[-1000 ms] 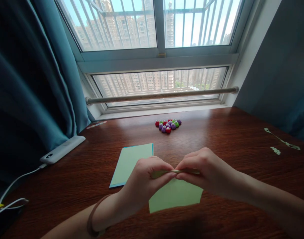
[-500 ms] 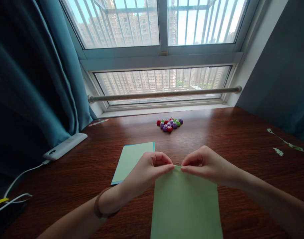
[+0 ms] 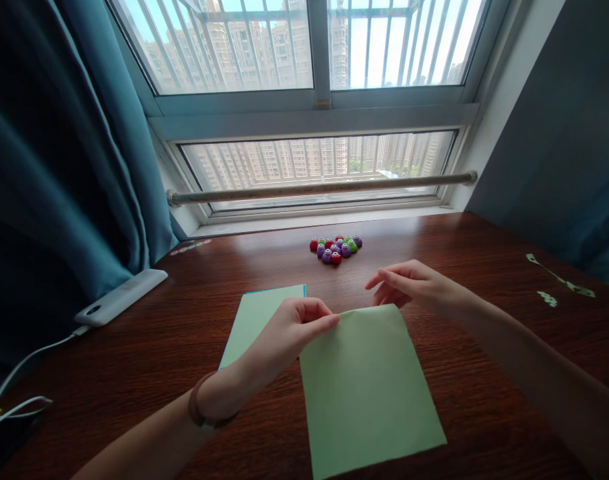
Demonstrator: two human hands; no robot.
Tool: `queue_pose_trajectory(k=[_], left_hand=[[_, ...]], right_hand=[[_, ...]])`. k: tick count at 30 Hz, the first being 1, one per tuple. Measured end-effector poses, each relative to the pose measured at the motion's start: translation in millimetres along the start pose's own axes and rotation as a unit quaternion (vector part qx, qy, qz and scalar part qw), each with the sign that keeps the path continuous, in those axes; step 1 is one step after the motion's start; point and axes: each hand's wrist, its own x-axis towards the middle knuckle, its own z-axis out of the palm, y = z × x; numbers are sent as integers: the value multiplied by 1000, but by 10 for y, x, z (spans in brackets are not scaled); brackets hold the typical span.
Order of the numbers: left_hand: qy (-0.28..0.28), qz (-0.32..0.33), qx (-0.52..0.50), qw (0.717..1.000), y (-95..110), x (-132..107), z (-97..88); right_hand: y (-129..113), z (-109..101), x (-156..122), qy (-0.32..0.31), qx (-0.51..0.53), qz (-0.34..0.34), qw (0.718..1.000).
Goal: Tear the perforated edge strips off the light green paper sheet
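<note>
A sheet of pale green paper [image 3: 372, 390] hangs from my left hand [image 3: 297, 330], whose thumb and fingers pinch its top edge near the left corner. The sheet tilts, its lower right corner swung out to the right. Just beyond its upper right corner is my right hand [image 3: 409, 283], fingers loosely stretched and apart, with nothing visible in them. Part of its fingertips is hidden behind the paper's edge. Behind my left wrist lies a stack of green paper [image 3: 257, 317] with a blue edge showing.
Small red, green and purple pieces [image 3: 336, 249] cluster toward the window side of the brown wooden table [image 3: 224, 260]. A white power bank or phone-like device [image 3: 122, 297] with a cable lies at left by the curtain [image 3: 134, 220]. Green paper scraps [image 3: 548, 298] lie at right.
My right hand has let go of the paper's top edge and moved up and away. The sheet has risen and turned, so its bottom edge now shows. My left hand keeps its pinch.
</note>
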Motion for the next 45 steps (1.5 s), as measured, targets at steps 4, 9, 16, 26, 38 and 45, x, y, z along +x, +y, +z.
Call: queue_pose_trajectory(k=[4,9,16,26,38,45], left_hand=[[4,-13,-24,1000,-14,25,-6],[-21,-24,13,999,15,14,30],[-75,-47,7,996,-1,35,-3],[-38,-46,34,998,28,37,26],[-43,-16,62,997,-46,31,110],[-45,-12,58,997,-71,-11,245]], right_hand=[[-4,-78,1,-30,17,7,999],[54,96,-15,-95,-98,-7,991],[24,-21,-26,-134,-183,-11,974],[12,-52,-42,-109,-289,-111,945],[80,151,-71,-133,-262,-117,949],[153,414,-121,-90,-347,-181,916]])
